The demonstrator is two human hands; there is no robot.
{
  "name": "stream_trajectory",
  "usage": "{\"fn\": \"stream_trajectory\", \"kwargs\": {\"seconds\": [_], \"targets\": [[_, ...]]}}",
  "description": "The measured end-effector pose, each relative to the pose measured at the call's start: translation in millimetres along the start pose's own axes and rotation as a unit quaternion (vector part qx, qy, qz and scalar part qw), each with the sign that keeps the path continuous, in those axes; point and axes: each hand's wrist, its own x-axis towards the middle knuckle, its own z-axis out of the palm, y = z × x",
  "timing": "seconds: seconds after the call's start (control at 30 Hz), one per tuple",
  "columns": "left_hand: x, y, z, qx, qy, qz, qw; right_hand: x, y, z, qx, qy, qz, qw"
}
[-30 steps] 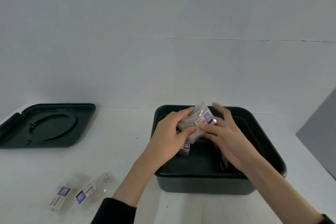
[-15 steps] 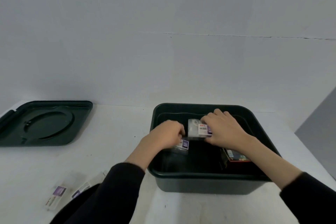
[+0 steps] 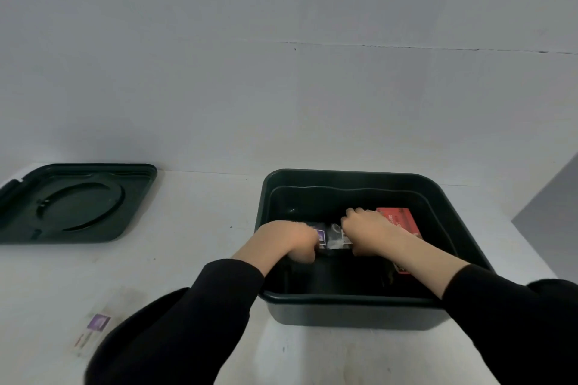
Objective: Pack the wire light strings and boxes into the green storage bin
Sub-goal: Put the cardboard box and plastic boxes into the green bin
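The dark green storage bin stands open on the white table at centre right. Both my hands reach down inside it. My left hand and my right hand are closed on the two ends of clear light string packs with a purple label, held low in the bin. A red box lies in the bin under my right wrist. One more clear pack with a purple label lies on the table at the lower left, partly hidden by my left sleeve.
The bin's dark green lid lies upside down on the table at the far left. A plain wall rises right behind the table. The table's right edge runs close beside the bin.
Both hands have gone down from the bin's rim to deep inside it, carrying the clear packs along. The red box has come into sight. My head has leaned forward.
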Motion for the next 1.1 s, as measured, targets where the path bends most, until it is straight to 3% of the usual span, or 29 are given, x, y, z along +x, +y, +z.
{"fn": "stream_trajectory", "kwargs": {"seconds": [0.1, 0.23, 0.3, 0.37, 0.47, 0.53, 0.6, 0.87, 0.97, 1.03, 1.1], "targets": [[-22.7, -10.1, -5.2, -0.129, 0.142, 0.063, 0.979, 1.3, -1.5, 3.3, -0.001, -0.011, 0.001, 1.0], [-76.7, -34.8, -5.6, -0.313, 0.391, 0.067, 0.863, -6.3, -5.4, -8.4, 0.012, -0.012, 0.002, 1.0], [-98.8, -60.1, 5.4, -0.316, 0.448, 0.019, 0.836, -12.8, -14.5, -22.0, 0.041, 0.036, -0.007, 0.998], [-113.6, -87.8, 26.2, -0.259, 0.397, -0.053, 0.879, -18.4, -31.0, -36.6, 0.105, 0.08, -0.036, 0.991], [-126.6, -114.9, 67.5, -0.19, 0.208, -0.145, 0.948, -24.0, -59.5, -54.7, 0.184, 0.074, -0.075, 0.977], [-134.2, -120.0, 95.2, -0.186, 0.105, -0.195, 0.957, -24.0, -72.7, -59.6, 0.19, 0.06, -0.081, 0.977], [-137.1, -121.0, 119.2, -0.179, 0.067, -0.228, 0.955, -24.5, -76.3, -58.8, 0.184, 0.061, -0.078, 0.978], [-143.6, -117.4, 138.8, -0.098, 0.16, -0.241, 0.952, -21.4, -74.6, -53.4, 0.199, 0.047, -0.067, 0.977], [-151.2, -113.9, 119.2, -0.161, 0.225, -0.226, 0.934, -23.0, -67.9, -56.2, 0.264, 0.088, -0.038, 0.96], [-157.7, -107.3, 94.2, -0.199, 0.318, -0.185, 0.908, -27.5, -60.8, -60.8, 0.364, 0.141, -0.029, 0.92], [-162.7, -94.0, 64.7, -0.228, 0.407, -0.124, 0.876, -38.3, -55.6, -71.0, 0.508, 0.203, -0.049, 0.836]]}}
